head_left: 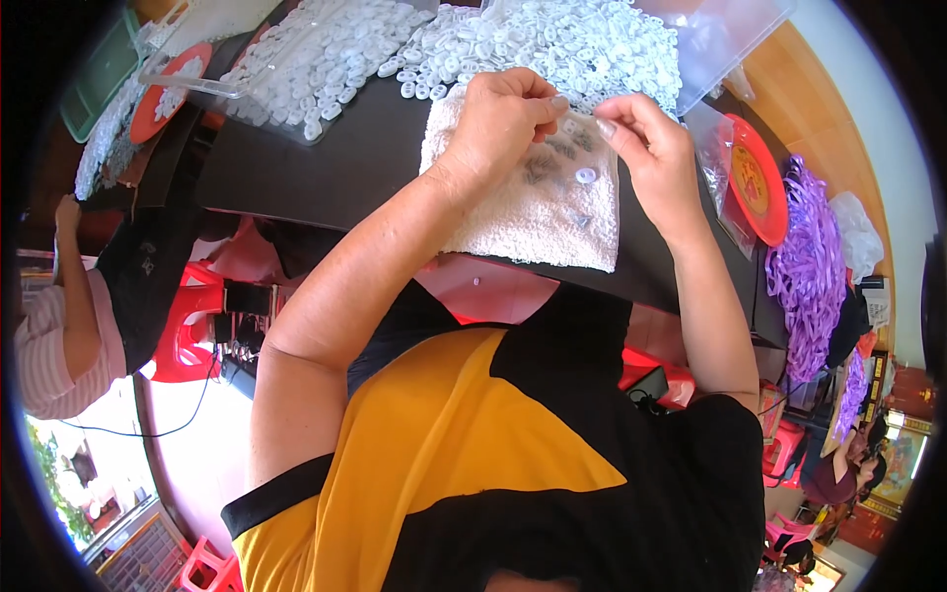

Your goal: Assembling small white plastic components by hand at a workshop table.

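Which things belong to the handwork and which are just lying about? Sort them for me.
Apparently in use:
- left hand and right hand
- white towel beneath them
- heaped small white pieces

Seemingly just lying about:
- purple ribbons
- red round dish
- whitish plastic bag

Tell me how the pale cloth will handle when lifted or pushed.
The cloth would probably flop, as its nubbly pile looks soft. Raised by one edge, it would likely spill the white piece on it. It may resist sliding on the table, given that texture.
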### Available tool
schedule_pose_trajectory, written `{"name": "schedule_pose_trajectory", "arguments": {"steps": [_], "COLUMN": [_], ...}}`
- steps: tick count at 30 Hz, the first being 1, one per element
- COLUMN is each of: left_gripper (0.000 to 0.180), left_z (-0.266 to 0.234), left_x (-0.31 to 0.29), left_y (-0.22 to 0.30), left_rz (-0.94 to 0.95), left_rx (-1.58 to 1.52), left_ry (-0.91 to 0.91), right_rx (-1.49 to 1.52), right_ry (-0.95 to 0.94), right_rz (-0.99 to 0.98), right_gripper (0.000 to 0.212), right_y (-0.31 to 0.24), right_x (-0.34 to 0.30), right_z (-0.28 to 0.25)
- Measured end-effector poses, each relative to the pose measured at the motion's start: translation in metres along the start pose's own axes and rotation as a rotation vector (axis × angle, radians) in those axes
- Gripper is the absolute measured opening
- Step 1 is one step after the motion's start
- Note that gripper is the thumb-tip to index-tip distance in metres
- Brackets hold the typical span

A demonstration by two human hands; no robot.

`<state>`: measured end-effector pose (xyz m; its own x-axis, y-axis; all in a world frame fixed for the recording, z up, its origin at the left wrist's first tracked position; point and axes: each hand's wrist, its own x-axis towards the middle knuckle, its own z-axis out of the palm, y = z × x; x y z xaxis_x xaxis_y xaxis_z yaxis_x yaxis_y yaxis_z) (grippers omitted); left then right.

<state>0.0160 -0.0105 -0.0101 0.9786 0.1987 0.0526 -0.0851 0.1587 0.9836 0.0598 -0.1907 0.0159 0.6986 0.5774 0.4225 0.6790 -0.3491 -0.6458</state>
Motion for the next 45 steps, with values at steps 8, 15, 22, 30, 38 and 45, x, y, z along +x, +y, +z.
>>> {"name": "schedule_pose_trajectory", "arguments": {"steps": [8,15,22,30,38,45], "left_gripper": [0.013,0.013,0.012,0.015,0.014,0.015], "left_z": [0.001,-0.001,0.003,0.000,0.001,0.001], "left_x": [0.000,0.003,0.002,0.001,0.001,0.000], "left_y": [0.000,-0.004,-0.005,0.001,0.001,0.001], "left_rz": [-0.028,-0.012,-0.045,-0.102,-0.063,-0.065], "left_rx": [-0.007,0.076,0.011,-0.045,-0.039,-0.075], "left_ry": [-0.043,-0.058,-0.055,0.007,-0.038,-0.046], "right_rx": [0.230,0.276,0.314,-0.366,-0.489,-0.449], "right_ry": [0.016,-0.013,0.031,-0.129,-0.124,-0.026], "right_rz": [0.097,0.116,0.153,-0.258,-0.288,-0.098], "right_gripper": [0.010,0.006,0.004,0.010,0.012,0.006], "right_y": [0.011,0.009,0.010,-0.008,0.016,0.014], "right_x": [0.012,0.016,0.015,-0.015,-0.024,-0.021], "right_z": [0.015,0.020,0.021,-0.003,0.004,0.006]}}
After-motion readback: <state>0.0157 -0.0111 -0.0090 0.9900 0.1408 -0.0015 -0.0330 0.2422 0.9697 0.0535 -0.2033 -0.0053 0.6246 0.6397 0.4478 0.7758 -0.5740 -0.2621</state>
